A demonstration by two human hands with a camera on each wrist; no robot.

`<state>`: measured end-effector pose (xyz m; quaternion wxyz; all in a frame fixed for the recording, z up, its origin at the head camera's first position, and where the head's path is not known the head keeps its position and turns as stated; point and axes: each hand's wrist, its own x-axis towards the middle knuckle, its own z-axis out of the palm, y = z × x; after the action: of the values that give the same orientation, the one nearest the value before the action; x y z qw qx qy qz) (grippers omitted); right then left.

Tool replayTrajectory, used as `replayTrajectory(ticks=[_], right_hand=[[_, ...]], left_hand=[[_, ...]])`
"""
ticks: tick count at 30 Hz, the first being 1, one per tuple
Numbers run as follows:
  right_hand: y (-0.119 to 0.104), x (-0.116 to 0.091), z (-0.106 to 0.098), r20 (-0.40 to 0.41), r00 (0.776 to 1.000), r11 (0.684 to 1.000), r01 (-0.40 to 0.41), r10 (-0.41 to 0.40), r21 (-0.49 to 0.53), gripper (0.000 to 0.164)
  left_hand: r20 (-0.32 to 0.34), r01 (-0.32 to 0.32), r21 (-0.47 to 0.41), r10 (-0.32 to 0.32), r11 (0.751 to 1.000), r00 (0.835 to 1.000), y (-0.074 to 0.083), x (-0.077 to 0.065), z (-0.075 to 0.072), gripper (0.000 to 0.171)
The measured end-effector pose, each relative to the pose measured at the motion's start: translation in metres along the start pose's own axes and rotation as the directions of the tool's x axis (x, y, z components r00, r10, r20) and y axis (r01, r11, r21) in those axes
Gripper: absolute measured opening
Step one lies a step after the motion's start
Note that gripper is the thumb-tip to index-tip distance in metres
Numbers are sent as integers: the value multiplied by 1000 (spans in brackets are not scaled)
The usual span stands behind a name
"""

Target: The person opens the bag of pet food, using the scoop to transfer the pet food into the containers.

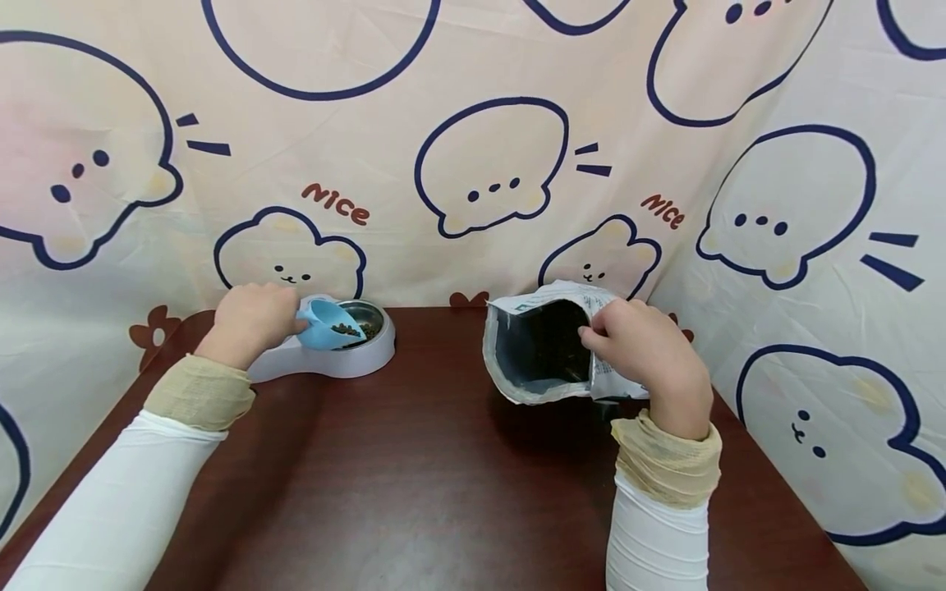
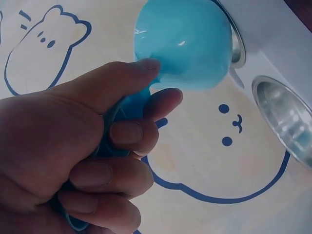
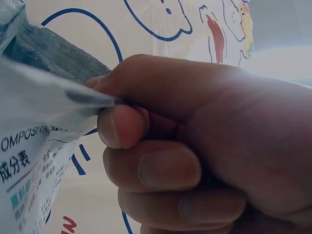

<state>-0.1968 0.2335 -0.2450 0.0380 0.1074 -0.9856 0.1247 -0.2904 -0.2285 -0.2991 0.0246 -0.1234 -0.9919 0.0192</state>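
Observation:
My left hand (image 1: 254, 320) grips the handle of a light blue scoop (image 1: 319, 328), fingers curled round it and thumb along the top. The scoop is tilted over a round steel bowl (image 1: 360, 310) set in a white pet feeder (image 1: 355, 365). Brown kibble (image 1: 344, 329) lies at the scoop's lip, and some is in the bowl. To the right, my right hand (image 1: 650, 349) pinches the edge of a white printed bag (image 1: 495, 369) between thumb and forefinger. Its mouth gapes toward me, with a dark inside. Close up, the right wrist view shows the bag's printed side (image 3: 29, 156).
The feeder's second steel bowl (image 2: 292, 122) shows in the left wrist view; my left hand covers that end in the head view. A dark brown table (image 1: 384, 476) lies under everything. Cartoon-printed cloth (image 1: 399, 164) hangs behind and along the sides.

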Motion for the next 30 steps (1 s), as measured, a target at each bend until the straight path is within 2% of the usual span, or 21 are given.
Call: replayTrajectory(ticks=[8,16,24,27,30], right_hand=[[0,1,1,3,1000,1000,-5,5,3,43],[1,2,2,2,1000,1000,-1,1,4,42],[1,1,3,4,1000,1000,-1,1,7,42],[1,1,3,6,1000,1000,-3,3,6,41],[1,1,3,7,1000,1000,-4,4,5,42]], left_hand=[[-57,-19,77,24,997,998,5,-1,0,25],[-137,-33,190,59,981,989,11,-2,8,18],[-276,-43,260,117,965,954,17,-6,13,14],[-329,-58,269,148,961,933,19,-9,14,13],[-365,-65,272,166,960,916,19,-11,16,19]])
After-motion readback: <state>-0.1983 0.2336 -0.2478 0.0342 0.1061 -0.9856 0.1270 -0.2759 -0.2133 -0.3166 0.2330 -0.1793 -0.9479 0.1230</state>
